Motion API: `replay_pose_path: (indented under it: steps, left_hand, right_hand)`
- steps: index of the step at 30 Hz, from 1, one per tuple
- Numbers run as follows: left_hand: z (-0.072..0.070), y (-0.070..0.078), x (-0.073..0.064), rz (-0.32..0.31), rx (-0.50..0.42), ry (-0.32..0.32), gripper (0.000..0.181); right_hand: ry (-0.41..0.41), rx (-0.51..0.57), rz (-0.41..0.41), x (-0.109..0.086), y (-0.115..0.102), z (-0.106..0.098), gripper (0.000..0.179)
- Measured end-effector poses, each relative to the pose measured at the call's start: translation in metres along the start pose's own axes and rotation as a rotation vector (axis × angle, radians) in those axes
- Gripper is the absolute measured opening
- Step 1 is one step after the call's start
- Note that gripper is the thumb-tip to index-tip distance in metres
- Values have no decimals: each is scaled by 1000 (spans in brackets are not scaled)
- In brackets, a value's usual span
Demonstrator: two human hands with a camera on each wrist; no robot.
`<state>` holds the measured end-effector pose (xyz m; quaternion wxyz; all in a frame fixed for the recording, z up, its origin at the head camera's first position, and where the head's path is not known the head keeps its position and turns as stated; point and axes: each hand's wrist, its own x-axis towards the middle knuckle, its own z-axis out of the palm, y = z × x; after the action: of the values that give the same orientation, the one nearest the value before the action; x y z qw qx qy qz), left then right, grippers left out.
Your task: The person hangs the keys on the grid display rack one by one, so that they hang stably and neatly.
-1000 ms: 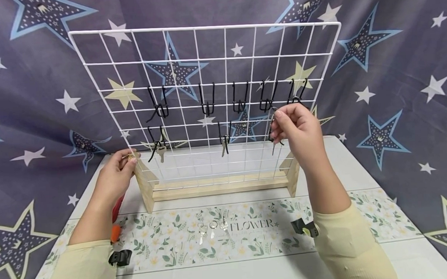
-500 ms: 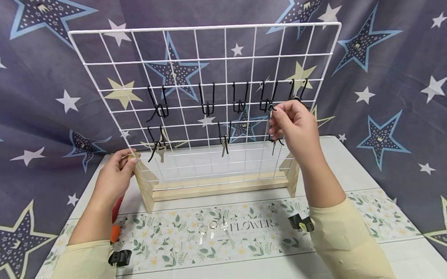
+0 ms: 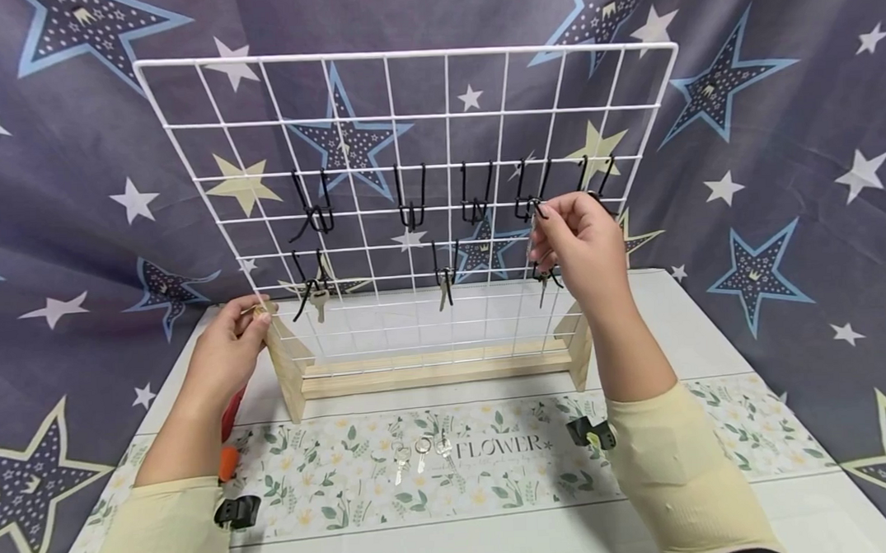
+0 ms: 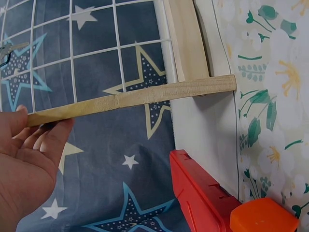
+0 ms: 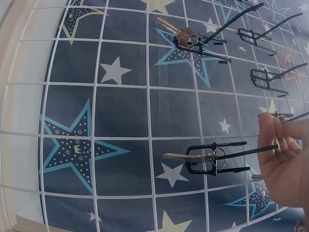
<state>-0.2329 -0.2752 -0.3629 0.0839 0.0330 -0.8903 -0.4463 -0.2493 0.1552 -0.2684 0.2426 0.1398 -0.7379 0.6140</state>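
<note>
My right hand (image 3: 584, 245) pinches a key by its ring, right at the tip of a black hook (image 3: 525, 207) in the upper row. Its fingers hide most of that key. In the right wrist view, the pinching hand (image 5: 285, 164) is at the right edge. The left hand (image 3: 227, 352) grips the top of the stand's wooden side piece (image 4: 130, 98), thumb on one face and fingers on the other. A white wire grid (image 3: 447, 115) rises from this stand. Keys hang from the lower hooks: a left key (image 3: 321, 305), a middle key (image 3: 444, 293) and a right key (image 5: 188, 156).
Three keys (image 3: 423, 455) lie on the floral strip (image 3: 348, 491) in front of the stand. A red case (image 4: 198, 193) and an orange object (image 4: 263, 216) are beside the left forearm. Star-patterned cloth (image 3: 780, 171) hangs behind and at both sides.
My right hand has shifted slightly left and upward, bringing the key ring to the upper hook's tip. The left hand keeps its hold on the wooden side piece.
</note>
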Motion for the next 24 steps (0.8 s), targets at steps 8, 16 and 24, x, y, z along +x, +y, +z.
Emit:
replay_pose_path:
  steps: [8, 16, 24]
  left_hand:
    - [1, 0, 0, 6, -10, -5, 53]
    - [1, 0, 0, 4, -15, -7, 54]
    - [1, -1, 1, 17, -9, -1, 53]
  right_hand:
    - [20, -8, 19, 4, 2, 2, 23]
    - [28, -34, 19, 6, 3, 4, 24]
    - [20, 23, 4, 3, 3, 4, 20]
